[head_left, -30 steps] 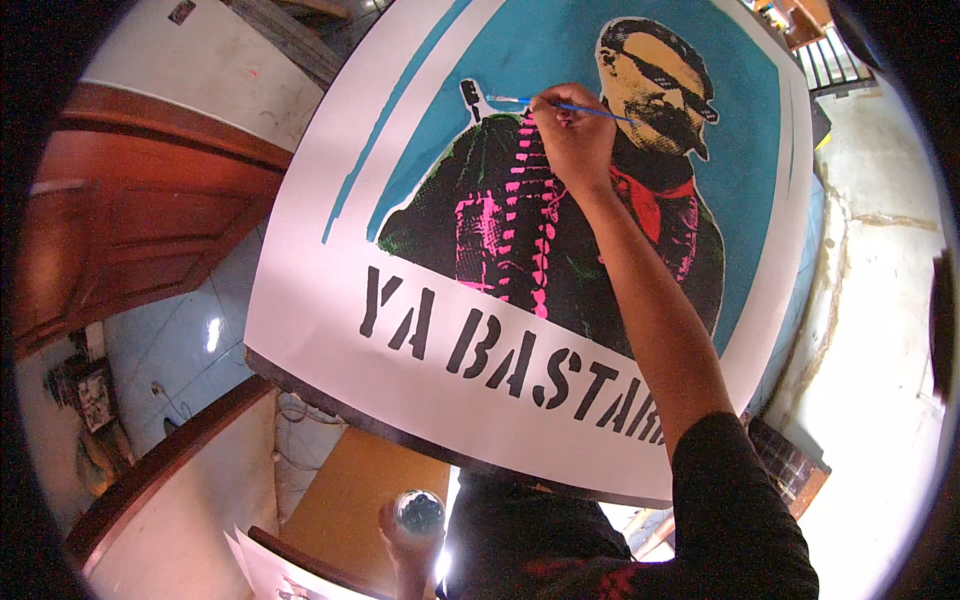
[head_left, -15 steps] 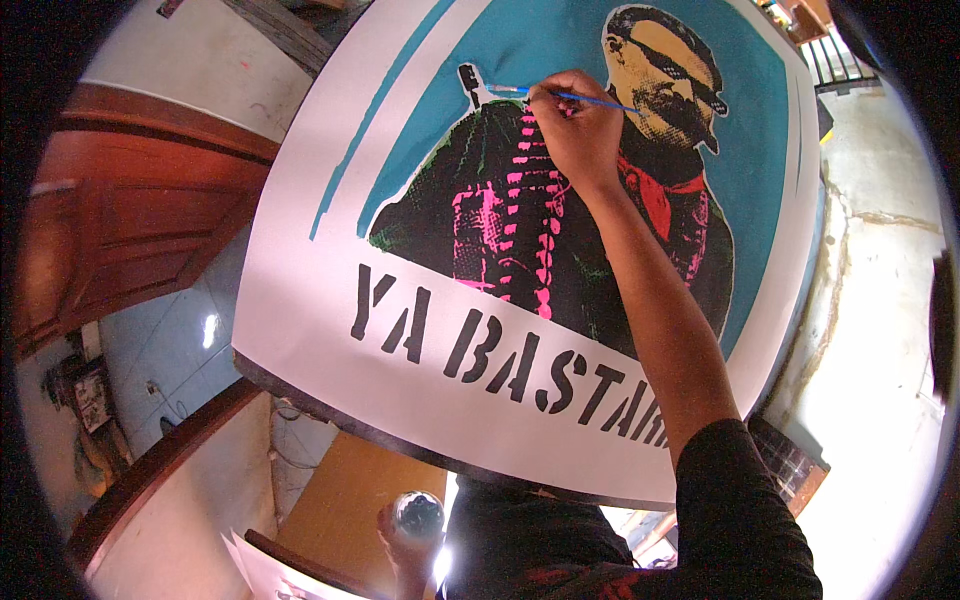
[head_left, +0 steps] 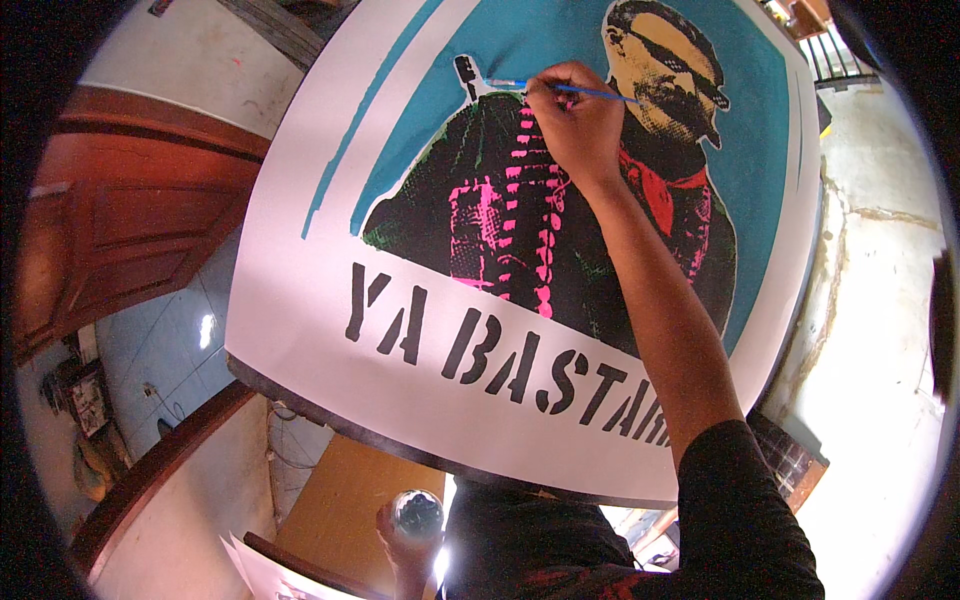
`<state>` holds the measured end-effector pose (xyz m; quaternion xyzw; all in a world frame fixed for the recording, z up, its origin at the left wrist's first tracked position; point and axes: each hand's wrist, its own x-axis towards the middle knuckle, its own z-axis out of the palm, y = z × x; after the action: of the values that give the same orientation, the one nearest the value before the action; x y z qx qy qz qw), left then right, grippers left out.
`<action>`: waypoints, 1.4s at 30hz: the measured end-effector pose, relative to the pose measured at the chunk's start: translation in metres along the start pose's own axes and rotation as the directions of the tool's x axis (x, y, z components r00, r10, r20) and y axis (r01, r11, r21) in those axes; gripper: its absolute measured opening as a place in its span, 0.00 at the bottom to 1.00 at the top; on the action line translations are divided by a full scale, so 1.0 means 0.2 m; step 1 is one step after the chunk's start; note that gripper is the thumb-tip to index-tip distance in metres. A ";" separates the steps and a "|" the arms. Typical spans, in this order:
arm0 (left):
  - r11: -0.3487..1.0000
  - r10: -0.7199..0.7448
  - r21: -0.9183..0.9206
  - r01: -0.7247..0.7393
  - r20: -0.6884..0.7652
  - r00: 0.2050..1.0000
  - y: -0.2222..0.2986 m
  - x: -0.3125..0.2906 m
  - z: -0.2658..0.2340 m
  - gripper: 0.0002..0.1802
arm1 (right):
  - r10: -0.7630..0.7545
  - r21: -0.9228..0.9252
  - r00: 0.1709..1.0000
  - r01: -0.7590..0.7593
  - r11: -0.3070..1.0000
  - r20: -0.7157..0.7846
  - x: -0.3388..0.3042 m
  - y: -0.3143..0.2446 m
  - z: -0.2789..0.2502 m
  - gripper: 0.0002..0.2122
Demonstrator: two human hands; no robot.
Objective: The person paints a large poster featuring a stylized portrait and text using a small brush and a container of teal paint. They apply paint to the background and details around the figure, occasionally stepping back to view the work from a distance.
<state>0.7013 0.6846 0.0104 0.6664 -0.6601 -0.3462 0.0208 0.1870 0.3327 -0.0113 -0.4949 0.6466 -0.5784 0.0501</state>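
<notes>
My right hand (head_left: 575, 120) pinches a thin blue paintbrush (head_left: 600, 92) high on a large white poster (head_left: 290, 320). The brush tip is on or just over the teal background, right of a small black upright shape (head_left: 464, 72) edged in white. Painted on the poster is a figure in sunglasses and a red scarf (head_left: 652, 190), wearing dark clothes with pink marks, above black stencil lettering (head_left: 480, 355). Low in the view, my left hand (head_left: 402, 558) holds a small round cup (head_left: 417, 514) with a shiny, dark-and-pale inside, near my body.
A dark board edge (head_left: 400, 448) shows under the poster's near side. On the left are a reddish-brown wooden door (head_left: 140, 200) and a curved wooden rail (head_left: 165, 465). Another printed sheet (head_left: 265, 575) lies at lower left. Pale, brightly lit floor (head_left: 870, 300) runs along the right.
The view has shifted slightly, with the poster sitting a little higher and further left. The brush tip is slightly further right of the black shape. Both hands keep their holds.
</notes>
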 end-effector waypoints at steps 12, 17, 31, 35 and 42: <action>0.999 -0.006 -0.037 0.006 -0.004 1.000 0.00 0.01 0.01 0.53 | -0.074 -0.061 0.997 0.072 0.996 -0.016 0.00 0.05 0.01 0.03; 0.994 -0.014 -0.105 0.013 -0.013 1.000 -0.01 0.02 0.02 0.51 | -0.069 -0.042 0.998 0.069 0.997 0.008 -0.01 0.05 0.01 0.04; 0.994 -0.039 -0.106 0.039 0.006 0.999 -0.03 0.02 0.03 0.56 | -0.098 -0.150 0.995 0.101 0.983 0.023 0.00 0.06 0.00 0.03; 0.992 -0.039 -0.116 0.041 0.016 0.999 -0.02 0.03 0.04 0.56 | -0.103 -0.162 0.994 0.107 0.981 0.032 0.00 0.05 -0.01 0.04; 0.993 -0.070 -0.099 0.070 0.012 0.997 0.01 0.03 0.03 0.58 | -0.126 -0.144 0.992 0.127 0.981 0.022 0.00 0.05 0.00 0.03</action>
<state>0.6966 0.6820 0.0040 0.6857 -0.6183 -0.3820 0.0389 0.1810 0.3309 -0.0203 -0.5411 0.6537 -0.5287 -0.0186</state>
